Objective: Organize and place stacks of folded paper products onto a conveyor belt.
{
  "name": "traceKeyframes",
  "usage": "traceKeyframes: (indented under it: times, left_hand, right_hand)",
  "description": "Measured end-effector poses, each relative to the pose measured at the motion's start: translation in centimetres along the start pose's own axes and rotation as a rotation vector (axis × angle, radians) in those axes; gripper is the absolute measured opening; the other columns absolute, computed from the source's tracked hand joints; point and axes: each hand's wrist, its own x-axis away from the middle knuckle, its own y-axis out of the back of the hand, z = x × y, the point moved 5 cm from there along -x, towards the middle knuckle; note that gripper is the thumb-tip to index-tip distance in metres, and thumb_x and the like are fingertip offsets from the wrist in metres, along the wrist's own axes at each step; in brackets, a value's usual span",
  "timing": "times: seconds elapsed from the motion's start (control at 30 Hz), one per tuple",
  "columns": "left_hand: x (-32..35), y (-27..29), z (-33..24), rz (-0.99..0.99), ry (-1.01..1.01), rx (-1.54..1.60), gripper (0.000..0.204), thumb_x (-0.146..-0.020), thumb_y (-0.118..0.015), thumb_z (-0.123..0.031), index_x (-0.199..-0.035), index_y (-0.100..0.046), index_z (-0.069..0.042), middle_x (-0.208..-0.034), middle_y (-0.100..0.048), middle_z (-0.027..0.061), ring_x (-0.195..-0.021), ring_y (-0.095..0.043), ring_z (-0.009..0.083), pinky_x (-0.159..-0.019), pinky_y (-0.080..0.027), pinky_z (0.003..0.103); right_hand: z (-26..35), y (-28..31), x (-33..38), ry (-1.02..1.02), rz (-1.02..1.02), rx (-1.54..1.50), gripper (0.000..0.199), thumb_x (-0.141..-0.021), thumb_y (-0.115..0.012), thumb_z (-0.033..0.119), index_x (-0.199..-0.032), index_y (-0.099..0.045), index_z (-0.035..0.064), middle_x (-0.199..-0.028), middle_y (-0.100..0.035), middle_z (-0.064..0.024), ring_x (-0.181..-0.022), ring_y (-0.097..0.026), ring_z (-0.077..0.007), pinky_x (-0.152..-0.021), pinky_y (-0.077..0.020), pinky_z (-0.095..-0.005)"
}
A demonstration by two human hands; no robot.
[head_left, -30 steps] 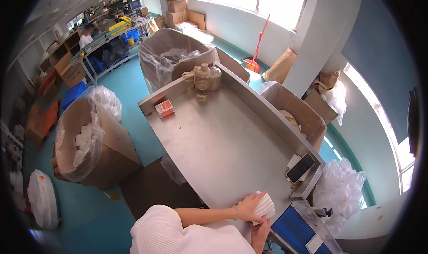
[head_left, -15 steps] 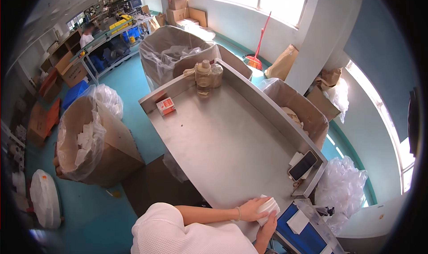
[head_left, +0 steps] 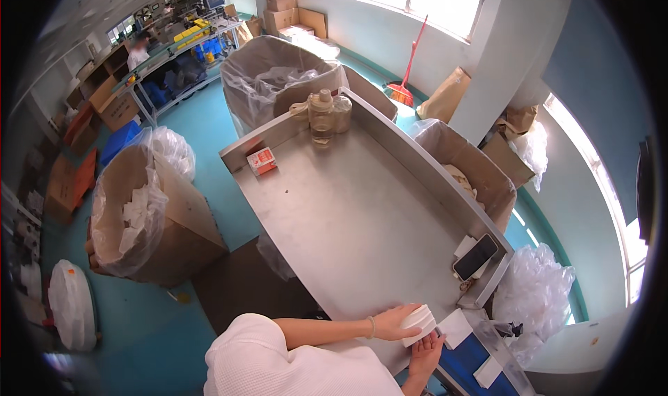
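Observation:
A small stack of flat white pieces [head_left: 419, 320] lies at the near right corner of a steel table [head_left: 362, 215]. My left hand [head_left: 395, 322] rests on the stack's left side with its fingers curled over the top. My right hand [head_left: 426, 351] is against the stack's near side, palm up, with its fingers touching the stack's underside. Both hands hold the stack between them. A white card [head_left: 456, 326] lies just to the right of it.
A dark phone [head_left: 475, 257] leans at the table's right rim. A red-and-white box [head_left: 261, 161] and tan rolls [head_left: 323, 114] sit at the far end. Bag-lined cartons [head_left: 139, 208] [head_left: 278, 83] [head_left: 463, 170] surround the table. A blue bin [head_left: 463, 358] stands at the right. A person [head_left: 138, 48] works far back.
The white stack and both hands have shifted slightly right along the table's near edge. My right hand has come closer under the stack.

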Motion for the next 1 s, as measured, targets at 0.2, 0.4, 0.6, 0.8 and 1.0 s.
traceKeyframes:
  times: [0.2, 0.4, 0.6, 0.8, 1.0]
  left_hand:
    - [-0.2, -1.8, 1.0, 0.084, -0.027, 0.023, 0.087, -0.086, -0.062, -0.049, -0.148, -0.025, -0.002, -0.138, -0.042, 0.0276, -0.127, -0.043, 0.0406, -0.107, -0.035, 0.043]
    - [-0.2, -0.9, 1.4, -0.005, -0.032, -0.088, 0.088, -0.080, -0.068, -0.043, -0.146, -0.027, 0.000, -0.135, -0.044, 0.0271, -0.126, -0.043, 0.0404, -0.107, -0.035, 0.043]
    - [-0.7, -0.8, 2.2, 0.030, 0.028, 0.093, 0.081, -0.081, -0.069, -0.036, -0.143, -0.031, 0.001, -0.131, -0.049, 0.0265, -0.123, -0.048, 0.0381, -0.107, -0.036, 0.039]
    - [-0.6, -2.3, 0.7, 0.208, -0.002, 0.069, 0.060, -0.099, -0.047, -0.033, -0.144, -0.031, 0.002, -0.135, -0.047, 0.0271, -0.126, -0.046, 0.0372, -0.107, -0.035, 0.039]
    - [-0.5, -1.5, 0.6, 0.037, -0.085, -0.013, 0.073, -0.091, -0.060, -0.038, -0.143, -0.032, 0.004, -0.134, -0.048, 0.0269, -0.125, -0.048, 0.0368, -0.105, -0.037, 0.039]
  right_hand:
    - [-0.6, -4.5, 1.5, 0.172, 0.120, 0.346, 0.049, -0.100, -0.050, 0.038, -0.133, -0.045, 0.0010, -0.123, -0.056, -0.0111, -0.110, -0.057, -0.0233, -0.091, -0.0482, -0.0352]
    - [-3.3, -2.2, 1.8, -0.198, 0.233, -0.003, 0.041, -0.100, -0.050, 0.025, -0.133, -0.046, 0.0016, -0.123, -0.058, -0.0124, -0.107, -0.060, -0.0242, -0.090, -0.0500, -0.0349]
    - [-2.3, 5.3, -2.8, 0.115, -0.096, -0.157, 0.040, -0.095, -0.059, 0.034, -0.117, -0.053, 0.0019, -0.110, -0.063, -0.0103, -0.090, -0.065, -0.0204, -0.068, -0.0560, -0.0269]
    - [0.0, -4.3, 1.3, 0.245, 0.098, 0.536, 0.060, -0.098, -0.052, 0.044, -0.136, -0.042, -0.0017, -0.127, -0.054, -0.0124, -0.113, -0.055, -0.0233, -0.092, -0.0465, -0.0351]
    - [-1.9, -4.2, 1.8, -0.017, 0.129, 0.028, 0.045, -0.099, -0.051, 0.034, -0.130, -0.049, 0.0013, -0.115, -0.060, -0.0124, -0.101, -0.060, -0.0233, -0.087, -0.0492, -0.0370]
